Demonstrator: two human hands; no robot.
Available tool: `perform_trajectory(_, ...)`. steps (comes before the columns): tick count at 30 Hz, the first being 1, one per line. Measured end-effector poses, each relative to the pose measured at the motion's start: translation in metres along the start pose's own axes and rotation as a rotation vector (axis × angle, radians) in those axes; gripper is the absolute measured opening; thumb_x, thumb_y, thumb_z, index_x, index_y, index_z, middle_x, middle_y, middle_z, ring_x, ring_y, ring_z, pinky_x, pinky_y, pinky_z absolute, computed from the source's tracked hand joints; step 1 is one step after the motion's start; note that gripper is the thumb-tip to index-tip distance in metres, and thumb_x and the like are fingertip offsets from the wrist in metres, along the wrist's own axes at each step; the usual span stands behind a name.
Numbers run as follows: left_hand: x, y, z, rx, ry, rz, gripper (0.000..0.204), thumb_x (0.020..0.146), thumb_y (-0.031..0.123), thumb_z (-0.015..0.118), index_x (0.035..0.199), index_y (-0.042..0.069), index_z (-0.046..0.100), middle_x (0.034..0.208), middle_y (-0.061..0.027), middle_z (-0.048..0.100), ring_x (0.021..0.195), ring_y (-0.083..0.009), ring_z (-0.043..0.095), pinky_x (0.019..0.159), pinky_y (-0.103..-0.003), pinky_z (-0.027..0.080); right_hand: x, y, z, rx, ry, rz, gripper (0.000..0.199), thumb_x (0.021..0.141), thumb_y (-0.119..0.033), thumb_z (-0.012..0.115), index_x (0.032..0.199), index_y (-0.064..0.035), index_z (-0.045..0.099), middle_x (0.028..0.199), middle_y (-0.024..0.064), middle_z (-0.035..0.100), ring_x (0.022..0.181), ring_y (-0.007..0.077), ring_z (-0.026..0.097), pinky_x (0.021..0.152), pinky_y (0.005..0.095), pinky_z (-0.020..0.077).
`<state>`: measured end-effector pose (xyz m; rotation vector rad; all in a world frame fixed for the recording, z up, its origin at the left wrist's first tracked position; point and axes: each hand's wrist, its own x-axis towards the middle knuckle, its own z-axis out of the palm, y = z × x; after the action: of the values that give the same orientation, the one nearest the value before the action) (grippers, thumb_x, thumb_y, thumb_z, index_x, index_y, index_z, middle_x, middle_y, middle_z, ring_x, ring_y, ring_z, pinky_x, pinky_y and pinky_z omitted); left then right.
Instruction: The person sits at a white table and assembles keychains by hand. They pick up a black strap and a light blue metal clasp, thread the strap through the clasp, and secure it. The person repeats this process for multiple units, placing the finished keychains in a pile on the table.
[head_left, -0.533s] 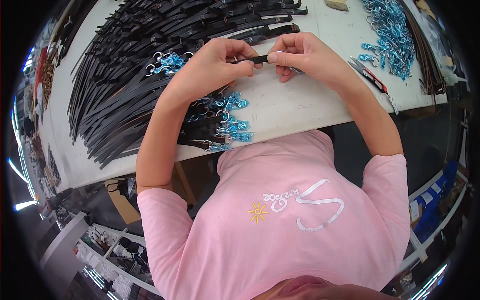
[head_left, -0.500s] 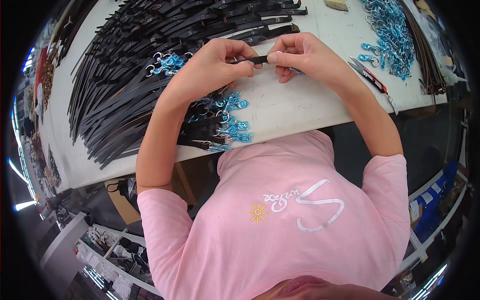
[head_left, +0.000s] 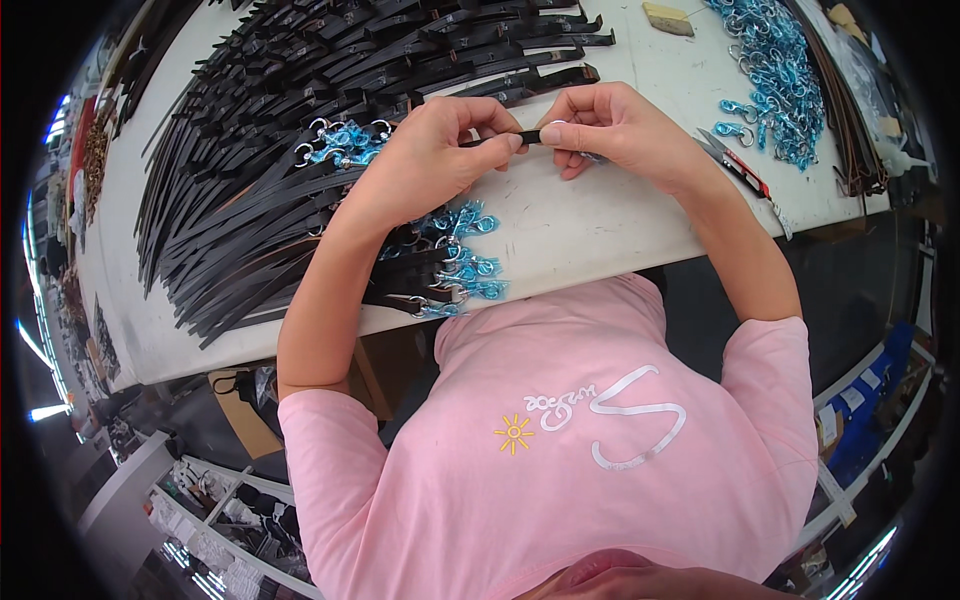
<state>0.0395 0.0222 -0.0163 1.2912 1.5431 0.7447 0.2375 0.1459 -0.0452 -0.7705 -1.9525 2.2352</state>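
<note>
A short stretch of black strap [head_left: 531, 137] spans the small gap between my two hands above the table. My left hand [head_left: 440, 150] pinches it between thumb and fingers. On the other side, my right hand [head_left: 605, 130] grips the strap's end, and a small bluish bit shows under its fingers, too hidden to name. Beside my left forearm lie several black straps with metal clasps [head_left: 470, 265] in blue film at their ends. A smaller cluster of blue-wrapped clasps [head_left: 345, 145] rests on the straps left of my left hand.
A large heap of black straps [head_left: 300, 80] covers the left and back of the white table [head_left: 590, 225]. To the right are a pile of blue-wrapped clasps [head_left: 775, 80], red-handled scissors [head_left: 745, 175] and long brown straps [head_left: 858, 160]. A yellowish block [head_left: 668, 18] lies at the back.
The view has shifted slightly, so the table and hands appear a little lower. My left thumb sits closer to my right hand along the strap; both hands keep their pinch.
</note>
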Motion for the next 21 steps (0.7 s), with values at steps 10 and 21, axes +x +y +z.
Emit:
perform_trajectory(10,0.001,-0.011,0.003,0.044,0.005,0.098,0.020,0.096,0.018,0.062,0.097,0.000,0.068,0.075,0.0021,0.062,0.059,-0.0014,0.048,0.052,-0.020,0.038,0.000,0.001,-0.001,-0.013,-0.010,0.009,0.024,0.094,-0.025,0.070,0.096,-0.0011,0.068,0.083,0.0051,0.069,0.076,0.0116,0.067,0.073,0.0265,0.0577)
perform_trajectory(21,0.007,-0.014,0.011,-0.140,0.011,0.012,0.020,0.100,0.019,0.058,0.095,0.001,0.067,0.076,0.0028,0.061,0.060,-0.0027,0.050,0.054,-0.020,0.041,0.000,0.002,-0.006,-0.013,-0.026,-0.008,0.024,0.094,-0.026,0.070,0.097,-0.0016,0.068,0.085,0.0039,0.067,0.078,0.0114,0.067,0.075,0.0265,0.0578)
